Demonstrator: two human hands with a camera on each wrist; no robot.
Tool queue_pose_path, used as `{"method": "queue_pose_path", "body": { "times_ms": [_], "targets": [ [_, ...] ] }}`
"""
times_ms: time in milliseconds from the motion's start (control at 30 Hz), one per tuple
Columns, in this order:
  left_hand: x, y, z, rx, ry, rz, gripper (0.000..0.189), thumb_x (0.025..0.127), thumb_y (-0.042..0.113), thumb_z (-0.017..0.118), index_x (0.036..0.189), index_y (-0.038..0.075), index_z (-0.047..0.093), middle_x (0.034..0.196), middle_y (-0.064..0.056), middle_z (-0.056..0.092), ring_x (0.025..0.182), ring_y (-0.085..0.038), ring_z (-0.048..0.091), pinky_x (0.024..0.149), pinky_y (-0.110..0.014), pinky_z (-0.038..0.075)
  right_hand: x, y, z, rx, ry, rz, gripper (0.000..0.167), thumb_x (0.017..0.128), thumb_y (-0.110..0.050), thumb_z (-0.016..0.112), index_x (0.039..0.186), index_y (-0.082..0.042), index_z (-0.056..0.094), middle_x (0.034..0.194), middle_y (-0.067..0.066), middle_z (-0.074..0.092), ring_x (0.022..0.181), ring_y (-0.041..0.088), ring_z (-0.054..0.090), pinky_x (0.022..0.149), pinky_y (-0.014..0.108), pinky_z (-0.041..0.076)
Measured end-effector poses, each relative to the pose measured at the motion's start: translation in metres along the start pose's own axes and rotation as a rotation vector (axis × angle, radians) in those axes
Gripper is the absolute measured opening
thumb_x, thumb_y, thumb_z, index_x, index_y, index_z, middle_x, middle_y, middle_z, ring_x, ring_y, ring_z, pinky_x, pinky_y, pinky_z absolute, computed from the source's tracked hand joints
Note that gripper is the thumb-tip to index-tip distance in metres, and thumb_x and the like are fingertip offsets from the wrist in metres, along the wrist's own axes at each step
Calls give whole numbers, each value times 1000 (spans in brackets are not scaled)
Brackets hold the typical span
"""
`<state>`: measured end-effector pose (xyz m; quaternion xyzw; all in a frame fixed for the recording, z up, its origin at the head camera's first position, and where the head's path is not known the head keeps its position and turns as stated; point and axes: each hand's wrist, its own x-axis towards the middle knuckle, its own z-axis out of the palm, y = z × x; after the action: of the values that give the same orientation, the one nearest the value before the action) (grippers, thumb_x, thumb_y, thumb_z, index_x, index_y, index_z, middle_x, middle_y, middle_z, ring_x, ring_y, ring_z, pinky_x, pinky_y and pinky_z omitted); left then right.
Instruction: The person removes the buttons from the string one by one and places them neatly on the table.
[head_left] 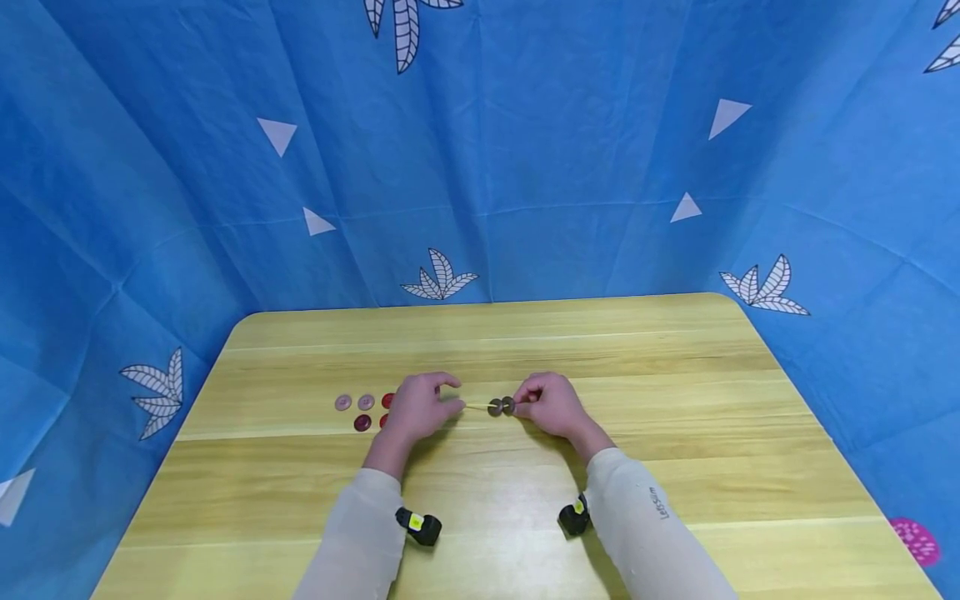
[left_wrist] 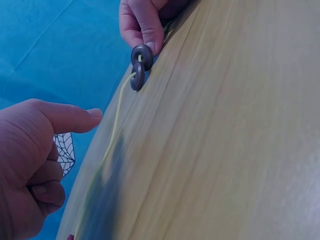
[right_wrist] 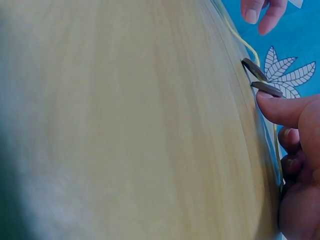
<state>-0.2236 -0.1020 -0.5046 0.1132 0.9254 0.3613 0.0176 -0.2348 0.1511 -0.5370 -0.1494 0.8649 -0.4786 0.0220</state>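
Note:
Two dark brown buttons (head_left: pixel 495 408) are threaded on a yellow cord (left_wrist: pixel 118 115) over the middle of the table. My right hand (head_left: pixel 553 406) pinches the right-hand button (right_wrist: pixel 267 89) at its edge between thumb and finger. From there the cord runs back along the right fingers. Beside the cord's left stretch, my left hand (head_left: pixel 420 406) hovers with thumb and index finger apart. In the left wrist view that index finger (left_wrist: pixel 75 116) points straight toward the buttons while the other fingers bend loosely, holding nothing.
Left of the left hand lie two pink buttons (head_left: pixel 342 402), a maroon button (head_left: pixel 362 422) and red buttons (head_left: pixel 387 400) partly hidden by that hand. The wooden table (head_left: pixel 480 500) ends at a blue patterned curtain (head_left: pixel 570 167). A small black camera (head_left: pixel 425 528) hangs at each sleeve.

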Motion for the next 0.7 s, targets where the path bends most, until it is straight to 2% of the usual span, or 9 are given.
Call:
{"method": "queue_pose_path", "body": {
  "times_ms": [233,467,700],
  "targets": [
    [1,5,5,24,-43,-1,29,85,22,78,112,13,75,58,4,43,47,-11,35,47,-30,31,0,-2,0,2,-2,2,17,76,-1,83,74,-17,77,68,-4,58,66,17,51,68,36,41],
    [3,12,13,72,-75,28,25,85,26,79,107,15,77,67,5,54,56,-12,45,55,-33,40,1,0,1,-7,1,16,17,76,-2,84,74,-18,77,68,-5,58,67,16,51,68,35,41],
    [4,15,20,98,-92,43,22,86,26,80,106,15,77,64,6,56,52,-12,43,53,-32,39,0,-1,1,-5,1,17,17,76,-3,84,73,-18,77,67,-4,57,66,17,51,67,35,41]
  ]
}}
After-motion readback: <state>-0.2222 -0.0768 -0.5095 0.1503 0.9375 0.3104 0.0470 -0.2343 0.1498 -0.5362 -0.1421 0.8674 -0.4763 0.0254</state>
